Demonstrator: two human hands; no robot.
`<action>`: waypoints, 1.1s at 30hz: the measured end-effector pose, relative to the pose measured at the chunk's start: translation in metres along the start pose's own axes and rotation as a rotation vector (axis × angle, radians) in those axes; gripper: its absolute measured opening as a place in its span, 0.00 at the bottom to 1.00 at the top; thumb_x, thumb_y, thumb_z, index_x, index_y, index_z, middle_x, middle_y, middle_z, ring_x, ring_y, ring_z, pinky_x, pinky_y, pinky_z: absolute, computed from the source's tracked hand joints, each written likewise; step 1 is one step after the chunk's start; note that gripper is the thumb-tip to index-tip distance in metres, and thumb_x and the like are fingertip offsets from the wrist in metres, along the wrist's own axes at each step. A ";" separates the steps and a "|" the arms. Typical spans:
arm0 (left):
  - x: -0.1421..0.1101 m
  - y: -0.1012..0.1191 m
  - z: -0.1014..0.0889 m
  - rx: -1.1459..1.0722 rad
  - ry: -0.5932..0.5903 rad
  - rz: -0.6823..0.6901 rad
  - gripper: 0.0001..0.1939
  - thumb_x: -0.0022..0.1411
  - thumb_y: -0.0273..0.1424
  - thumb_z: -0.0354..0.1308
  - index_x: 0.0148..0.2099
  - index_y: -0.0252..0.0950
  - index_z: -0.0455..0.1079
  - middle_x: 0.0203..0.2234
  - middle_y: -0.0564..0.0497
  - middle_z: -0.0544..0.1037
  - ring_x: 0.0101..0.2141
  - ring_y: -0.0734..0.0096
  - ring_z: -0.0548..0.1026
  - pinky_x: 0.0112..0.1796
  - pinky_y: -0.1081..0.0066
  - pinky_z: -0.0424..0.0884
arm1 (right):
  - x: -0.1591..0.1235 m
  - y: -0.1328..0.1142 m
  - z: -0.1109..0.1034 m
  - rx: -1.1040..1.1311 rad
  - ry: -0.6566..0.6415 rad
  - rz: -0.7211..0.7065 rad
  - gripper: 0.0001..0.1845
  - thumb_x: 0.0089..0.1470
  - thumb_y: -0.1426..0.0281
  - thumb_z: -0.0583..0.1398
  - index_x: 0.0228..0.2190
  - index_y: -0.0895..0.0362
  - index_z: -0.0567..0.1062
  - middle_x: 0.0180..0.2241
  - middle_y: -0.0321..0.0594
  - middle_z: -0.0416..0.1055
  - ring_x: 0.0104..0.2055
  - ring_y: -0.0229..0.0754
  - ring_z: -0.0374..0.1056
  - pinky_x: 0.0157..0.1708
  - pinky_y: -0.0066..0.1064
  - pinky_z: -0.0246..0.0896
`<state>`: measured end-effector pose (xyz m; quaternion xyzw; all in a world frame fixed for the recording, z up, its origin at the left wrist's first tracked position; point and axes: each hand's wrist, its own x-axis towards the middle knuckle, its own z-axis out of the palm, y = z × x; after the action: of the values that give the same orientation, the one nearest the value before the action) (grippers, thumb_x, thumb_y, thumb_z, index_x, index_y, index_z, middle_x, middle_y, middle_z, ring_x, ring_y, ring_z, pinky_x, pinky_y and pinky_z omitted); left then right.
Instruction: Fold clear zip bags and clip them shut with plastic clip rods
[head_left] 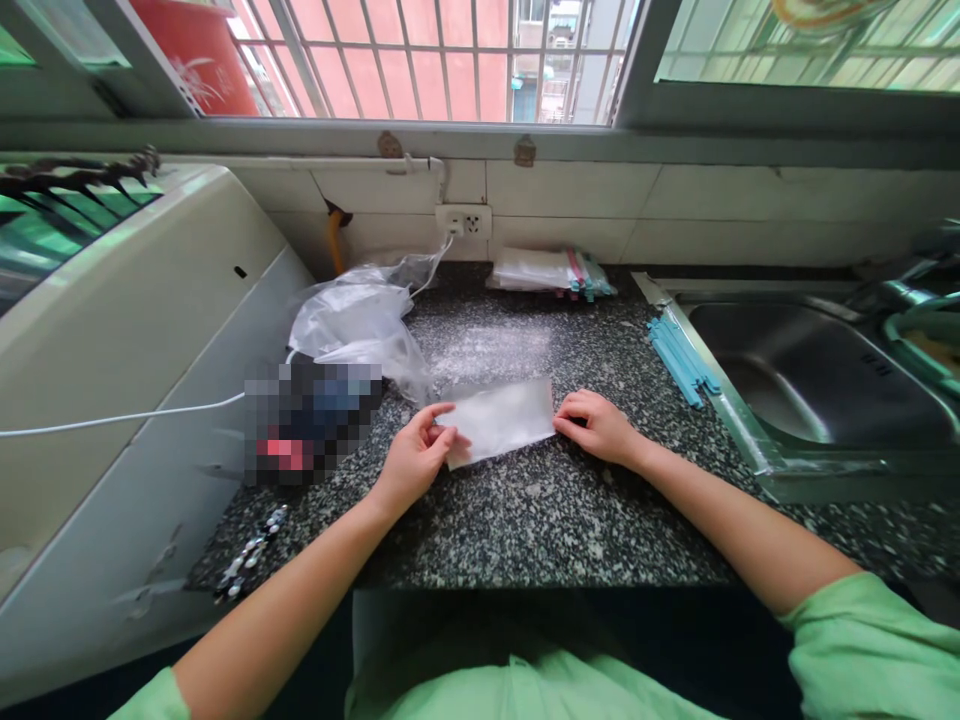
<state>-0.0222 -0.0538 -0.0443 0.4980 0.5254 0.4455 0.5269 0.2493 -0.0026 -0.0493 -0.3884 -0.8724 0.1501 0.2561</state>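
Between my hands lies a small, flat, translucent plastic bag (501, 420), just above or on the speckled granite counter (540, 530). My left hand (420, 448) pinches its left edge, thumb on top, and fingertips show faintly through the film. At the lower right corner of the bag, my right hand (596, 425) is closed, with thumb and forefinger together on the edge. Off to the right, a row of thin blue plastic strips (681, 360) rests beside the sink. Against the back wall sits a stack of clear bags (536, 270) with pink and blue strips at one end.
A crumpled clear plastic bag (352, 318) lies at the back left, near a blurred-out dark object (315, 420). A white cable (187, 408) crosses from the left; a wall socket (465, 222) is behind. The steel sink (795, 375) bounds the right, a beaded item (251, 555) the front left.
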 end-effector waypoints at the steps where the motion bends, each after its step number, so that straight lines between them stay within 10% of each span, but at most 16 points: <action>1: 0.000 -0.001 0.000 -0.011 0.002 -0.004 0.30 0.51 0.41 0.59 0.52 0.31 0.57 0.23 0.51 0.78 0.24 0.68 0.77 0.32 0.67 0.74 | 0.000 0.000 0.001 -0.001 0.002 0.015 0.10 0.52 0.71 0.58 0.21 0.58 0.72 0.24 0.39 0.70 0.28 0.37 0.62 0.32 0.31 0.57; 6: -0.002 -0.006 -0.002 0.175 0.042 0.162 0.34 0.57 0.36 0.53 0.62 0.32 0.45 0.30 0.49 0.75 0.28 0.68 0.76 0.33 0.64 0.73 | 0.000 -0.001 0.001 -0.012 0.053 0.059 0.06 0.50 0.71 0.60 0.23 0.58 0.72 0.23 0.38 0.70 0.28 0.38 0.62 0.31 0.30 0.57; 13: -0.011 0.001 -0.008 0.879 0.312 0.796 0.16 0.56 0.29 0.57 0.48 0.41 0.66 0.46 0.45 0.65 0.46 0.60 0.66 0.45 0.59 0.66 | -0.004 -0.010 -0.002 -0.085 0.084 -0.208 0.06 0.52 0.68 0.58 0.29 0.57 0.73 0.27 0.41 0.69 0.32 0.40 0.62 0.32 0.31 0.59; 23: -0.005 -0.005 -0.004 1.005 -0.081 0.828 0.06 0.59 0.31 0.54 0.36 0.37 0.72 0.36 0.47 0.75 0.38 0.65 0.71 0.41 0.64 0.68 | -0.003 -0.015 0.005 -0.283 0.066 -0.422 0.09 0.56 0.71 0.55 0.27 0.57 0.74 0.28 0.40 0.70 0.31 0.38 0.60 0.32 0.29 0.57; 33: -0.002 -0.010 -0.003 1.021 -0.088 0.795 0.06 0.58 0.30 0.54 0.35 0.36 0.71 0.35 0.46 0.75 0.36 0.66 0.73 0.38 0.65 0.70 | -0.002 -0.019 0.005 -0.322 0.085 -0.433 0.09 0.55 0.73 0.54 0.25 0.57 0.70 0.27 0.40 0.69 0.31 0.39 0.60 0.33 0.30 0.58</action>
<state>-0.0261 -0.0563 -0.0537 0.8601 0.4247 0.2798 0.0399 0.2361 -0.0169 -0.0455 -0.2344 -0.9362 -0.0654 0.2535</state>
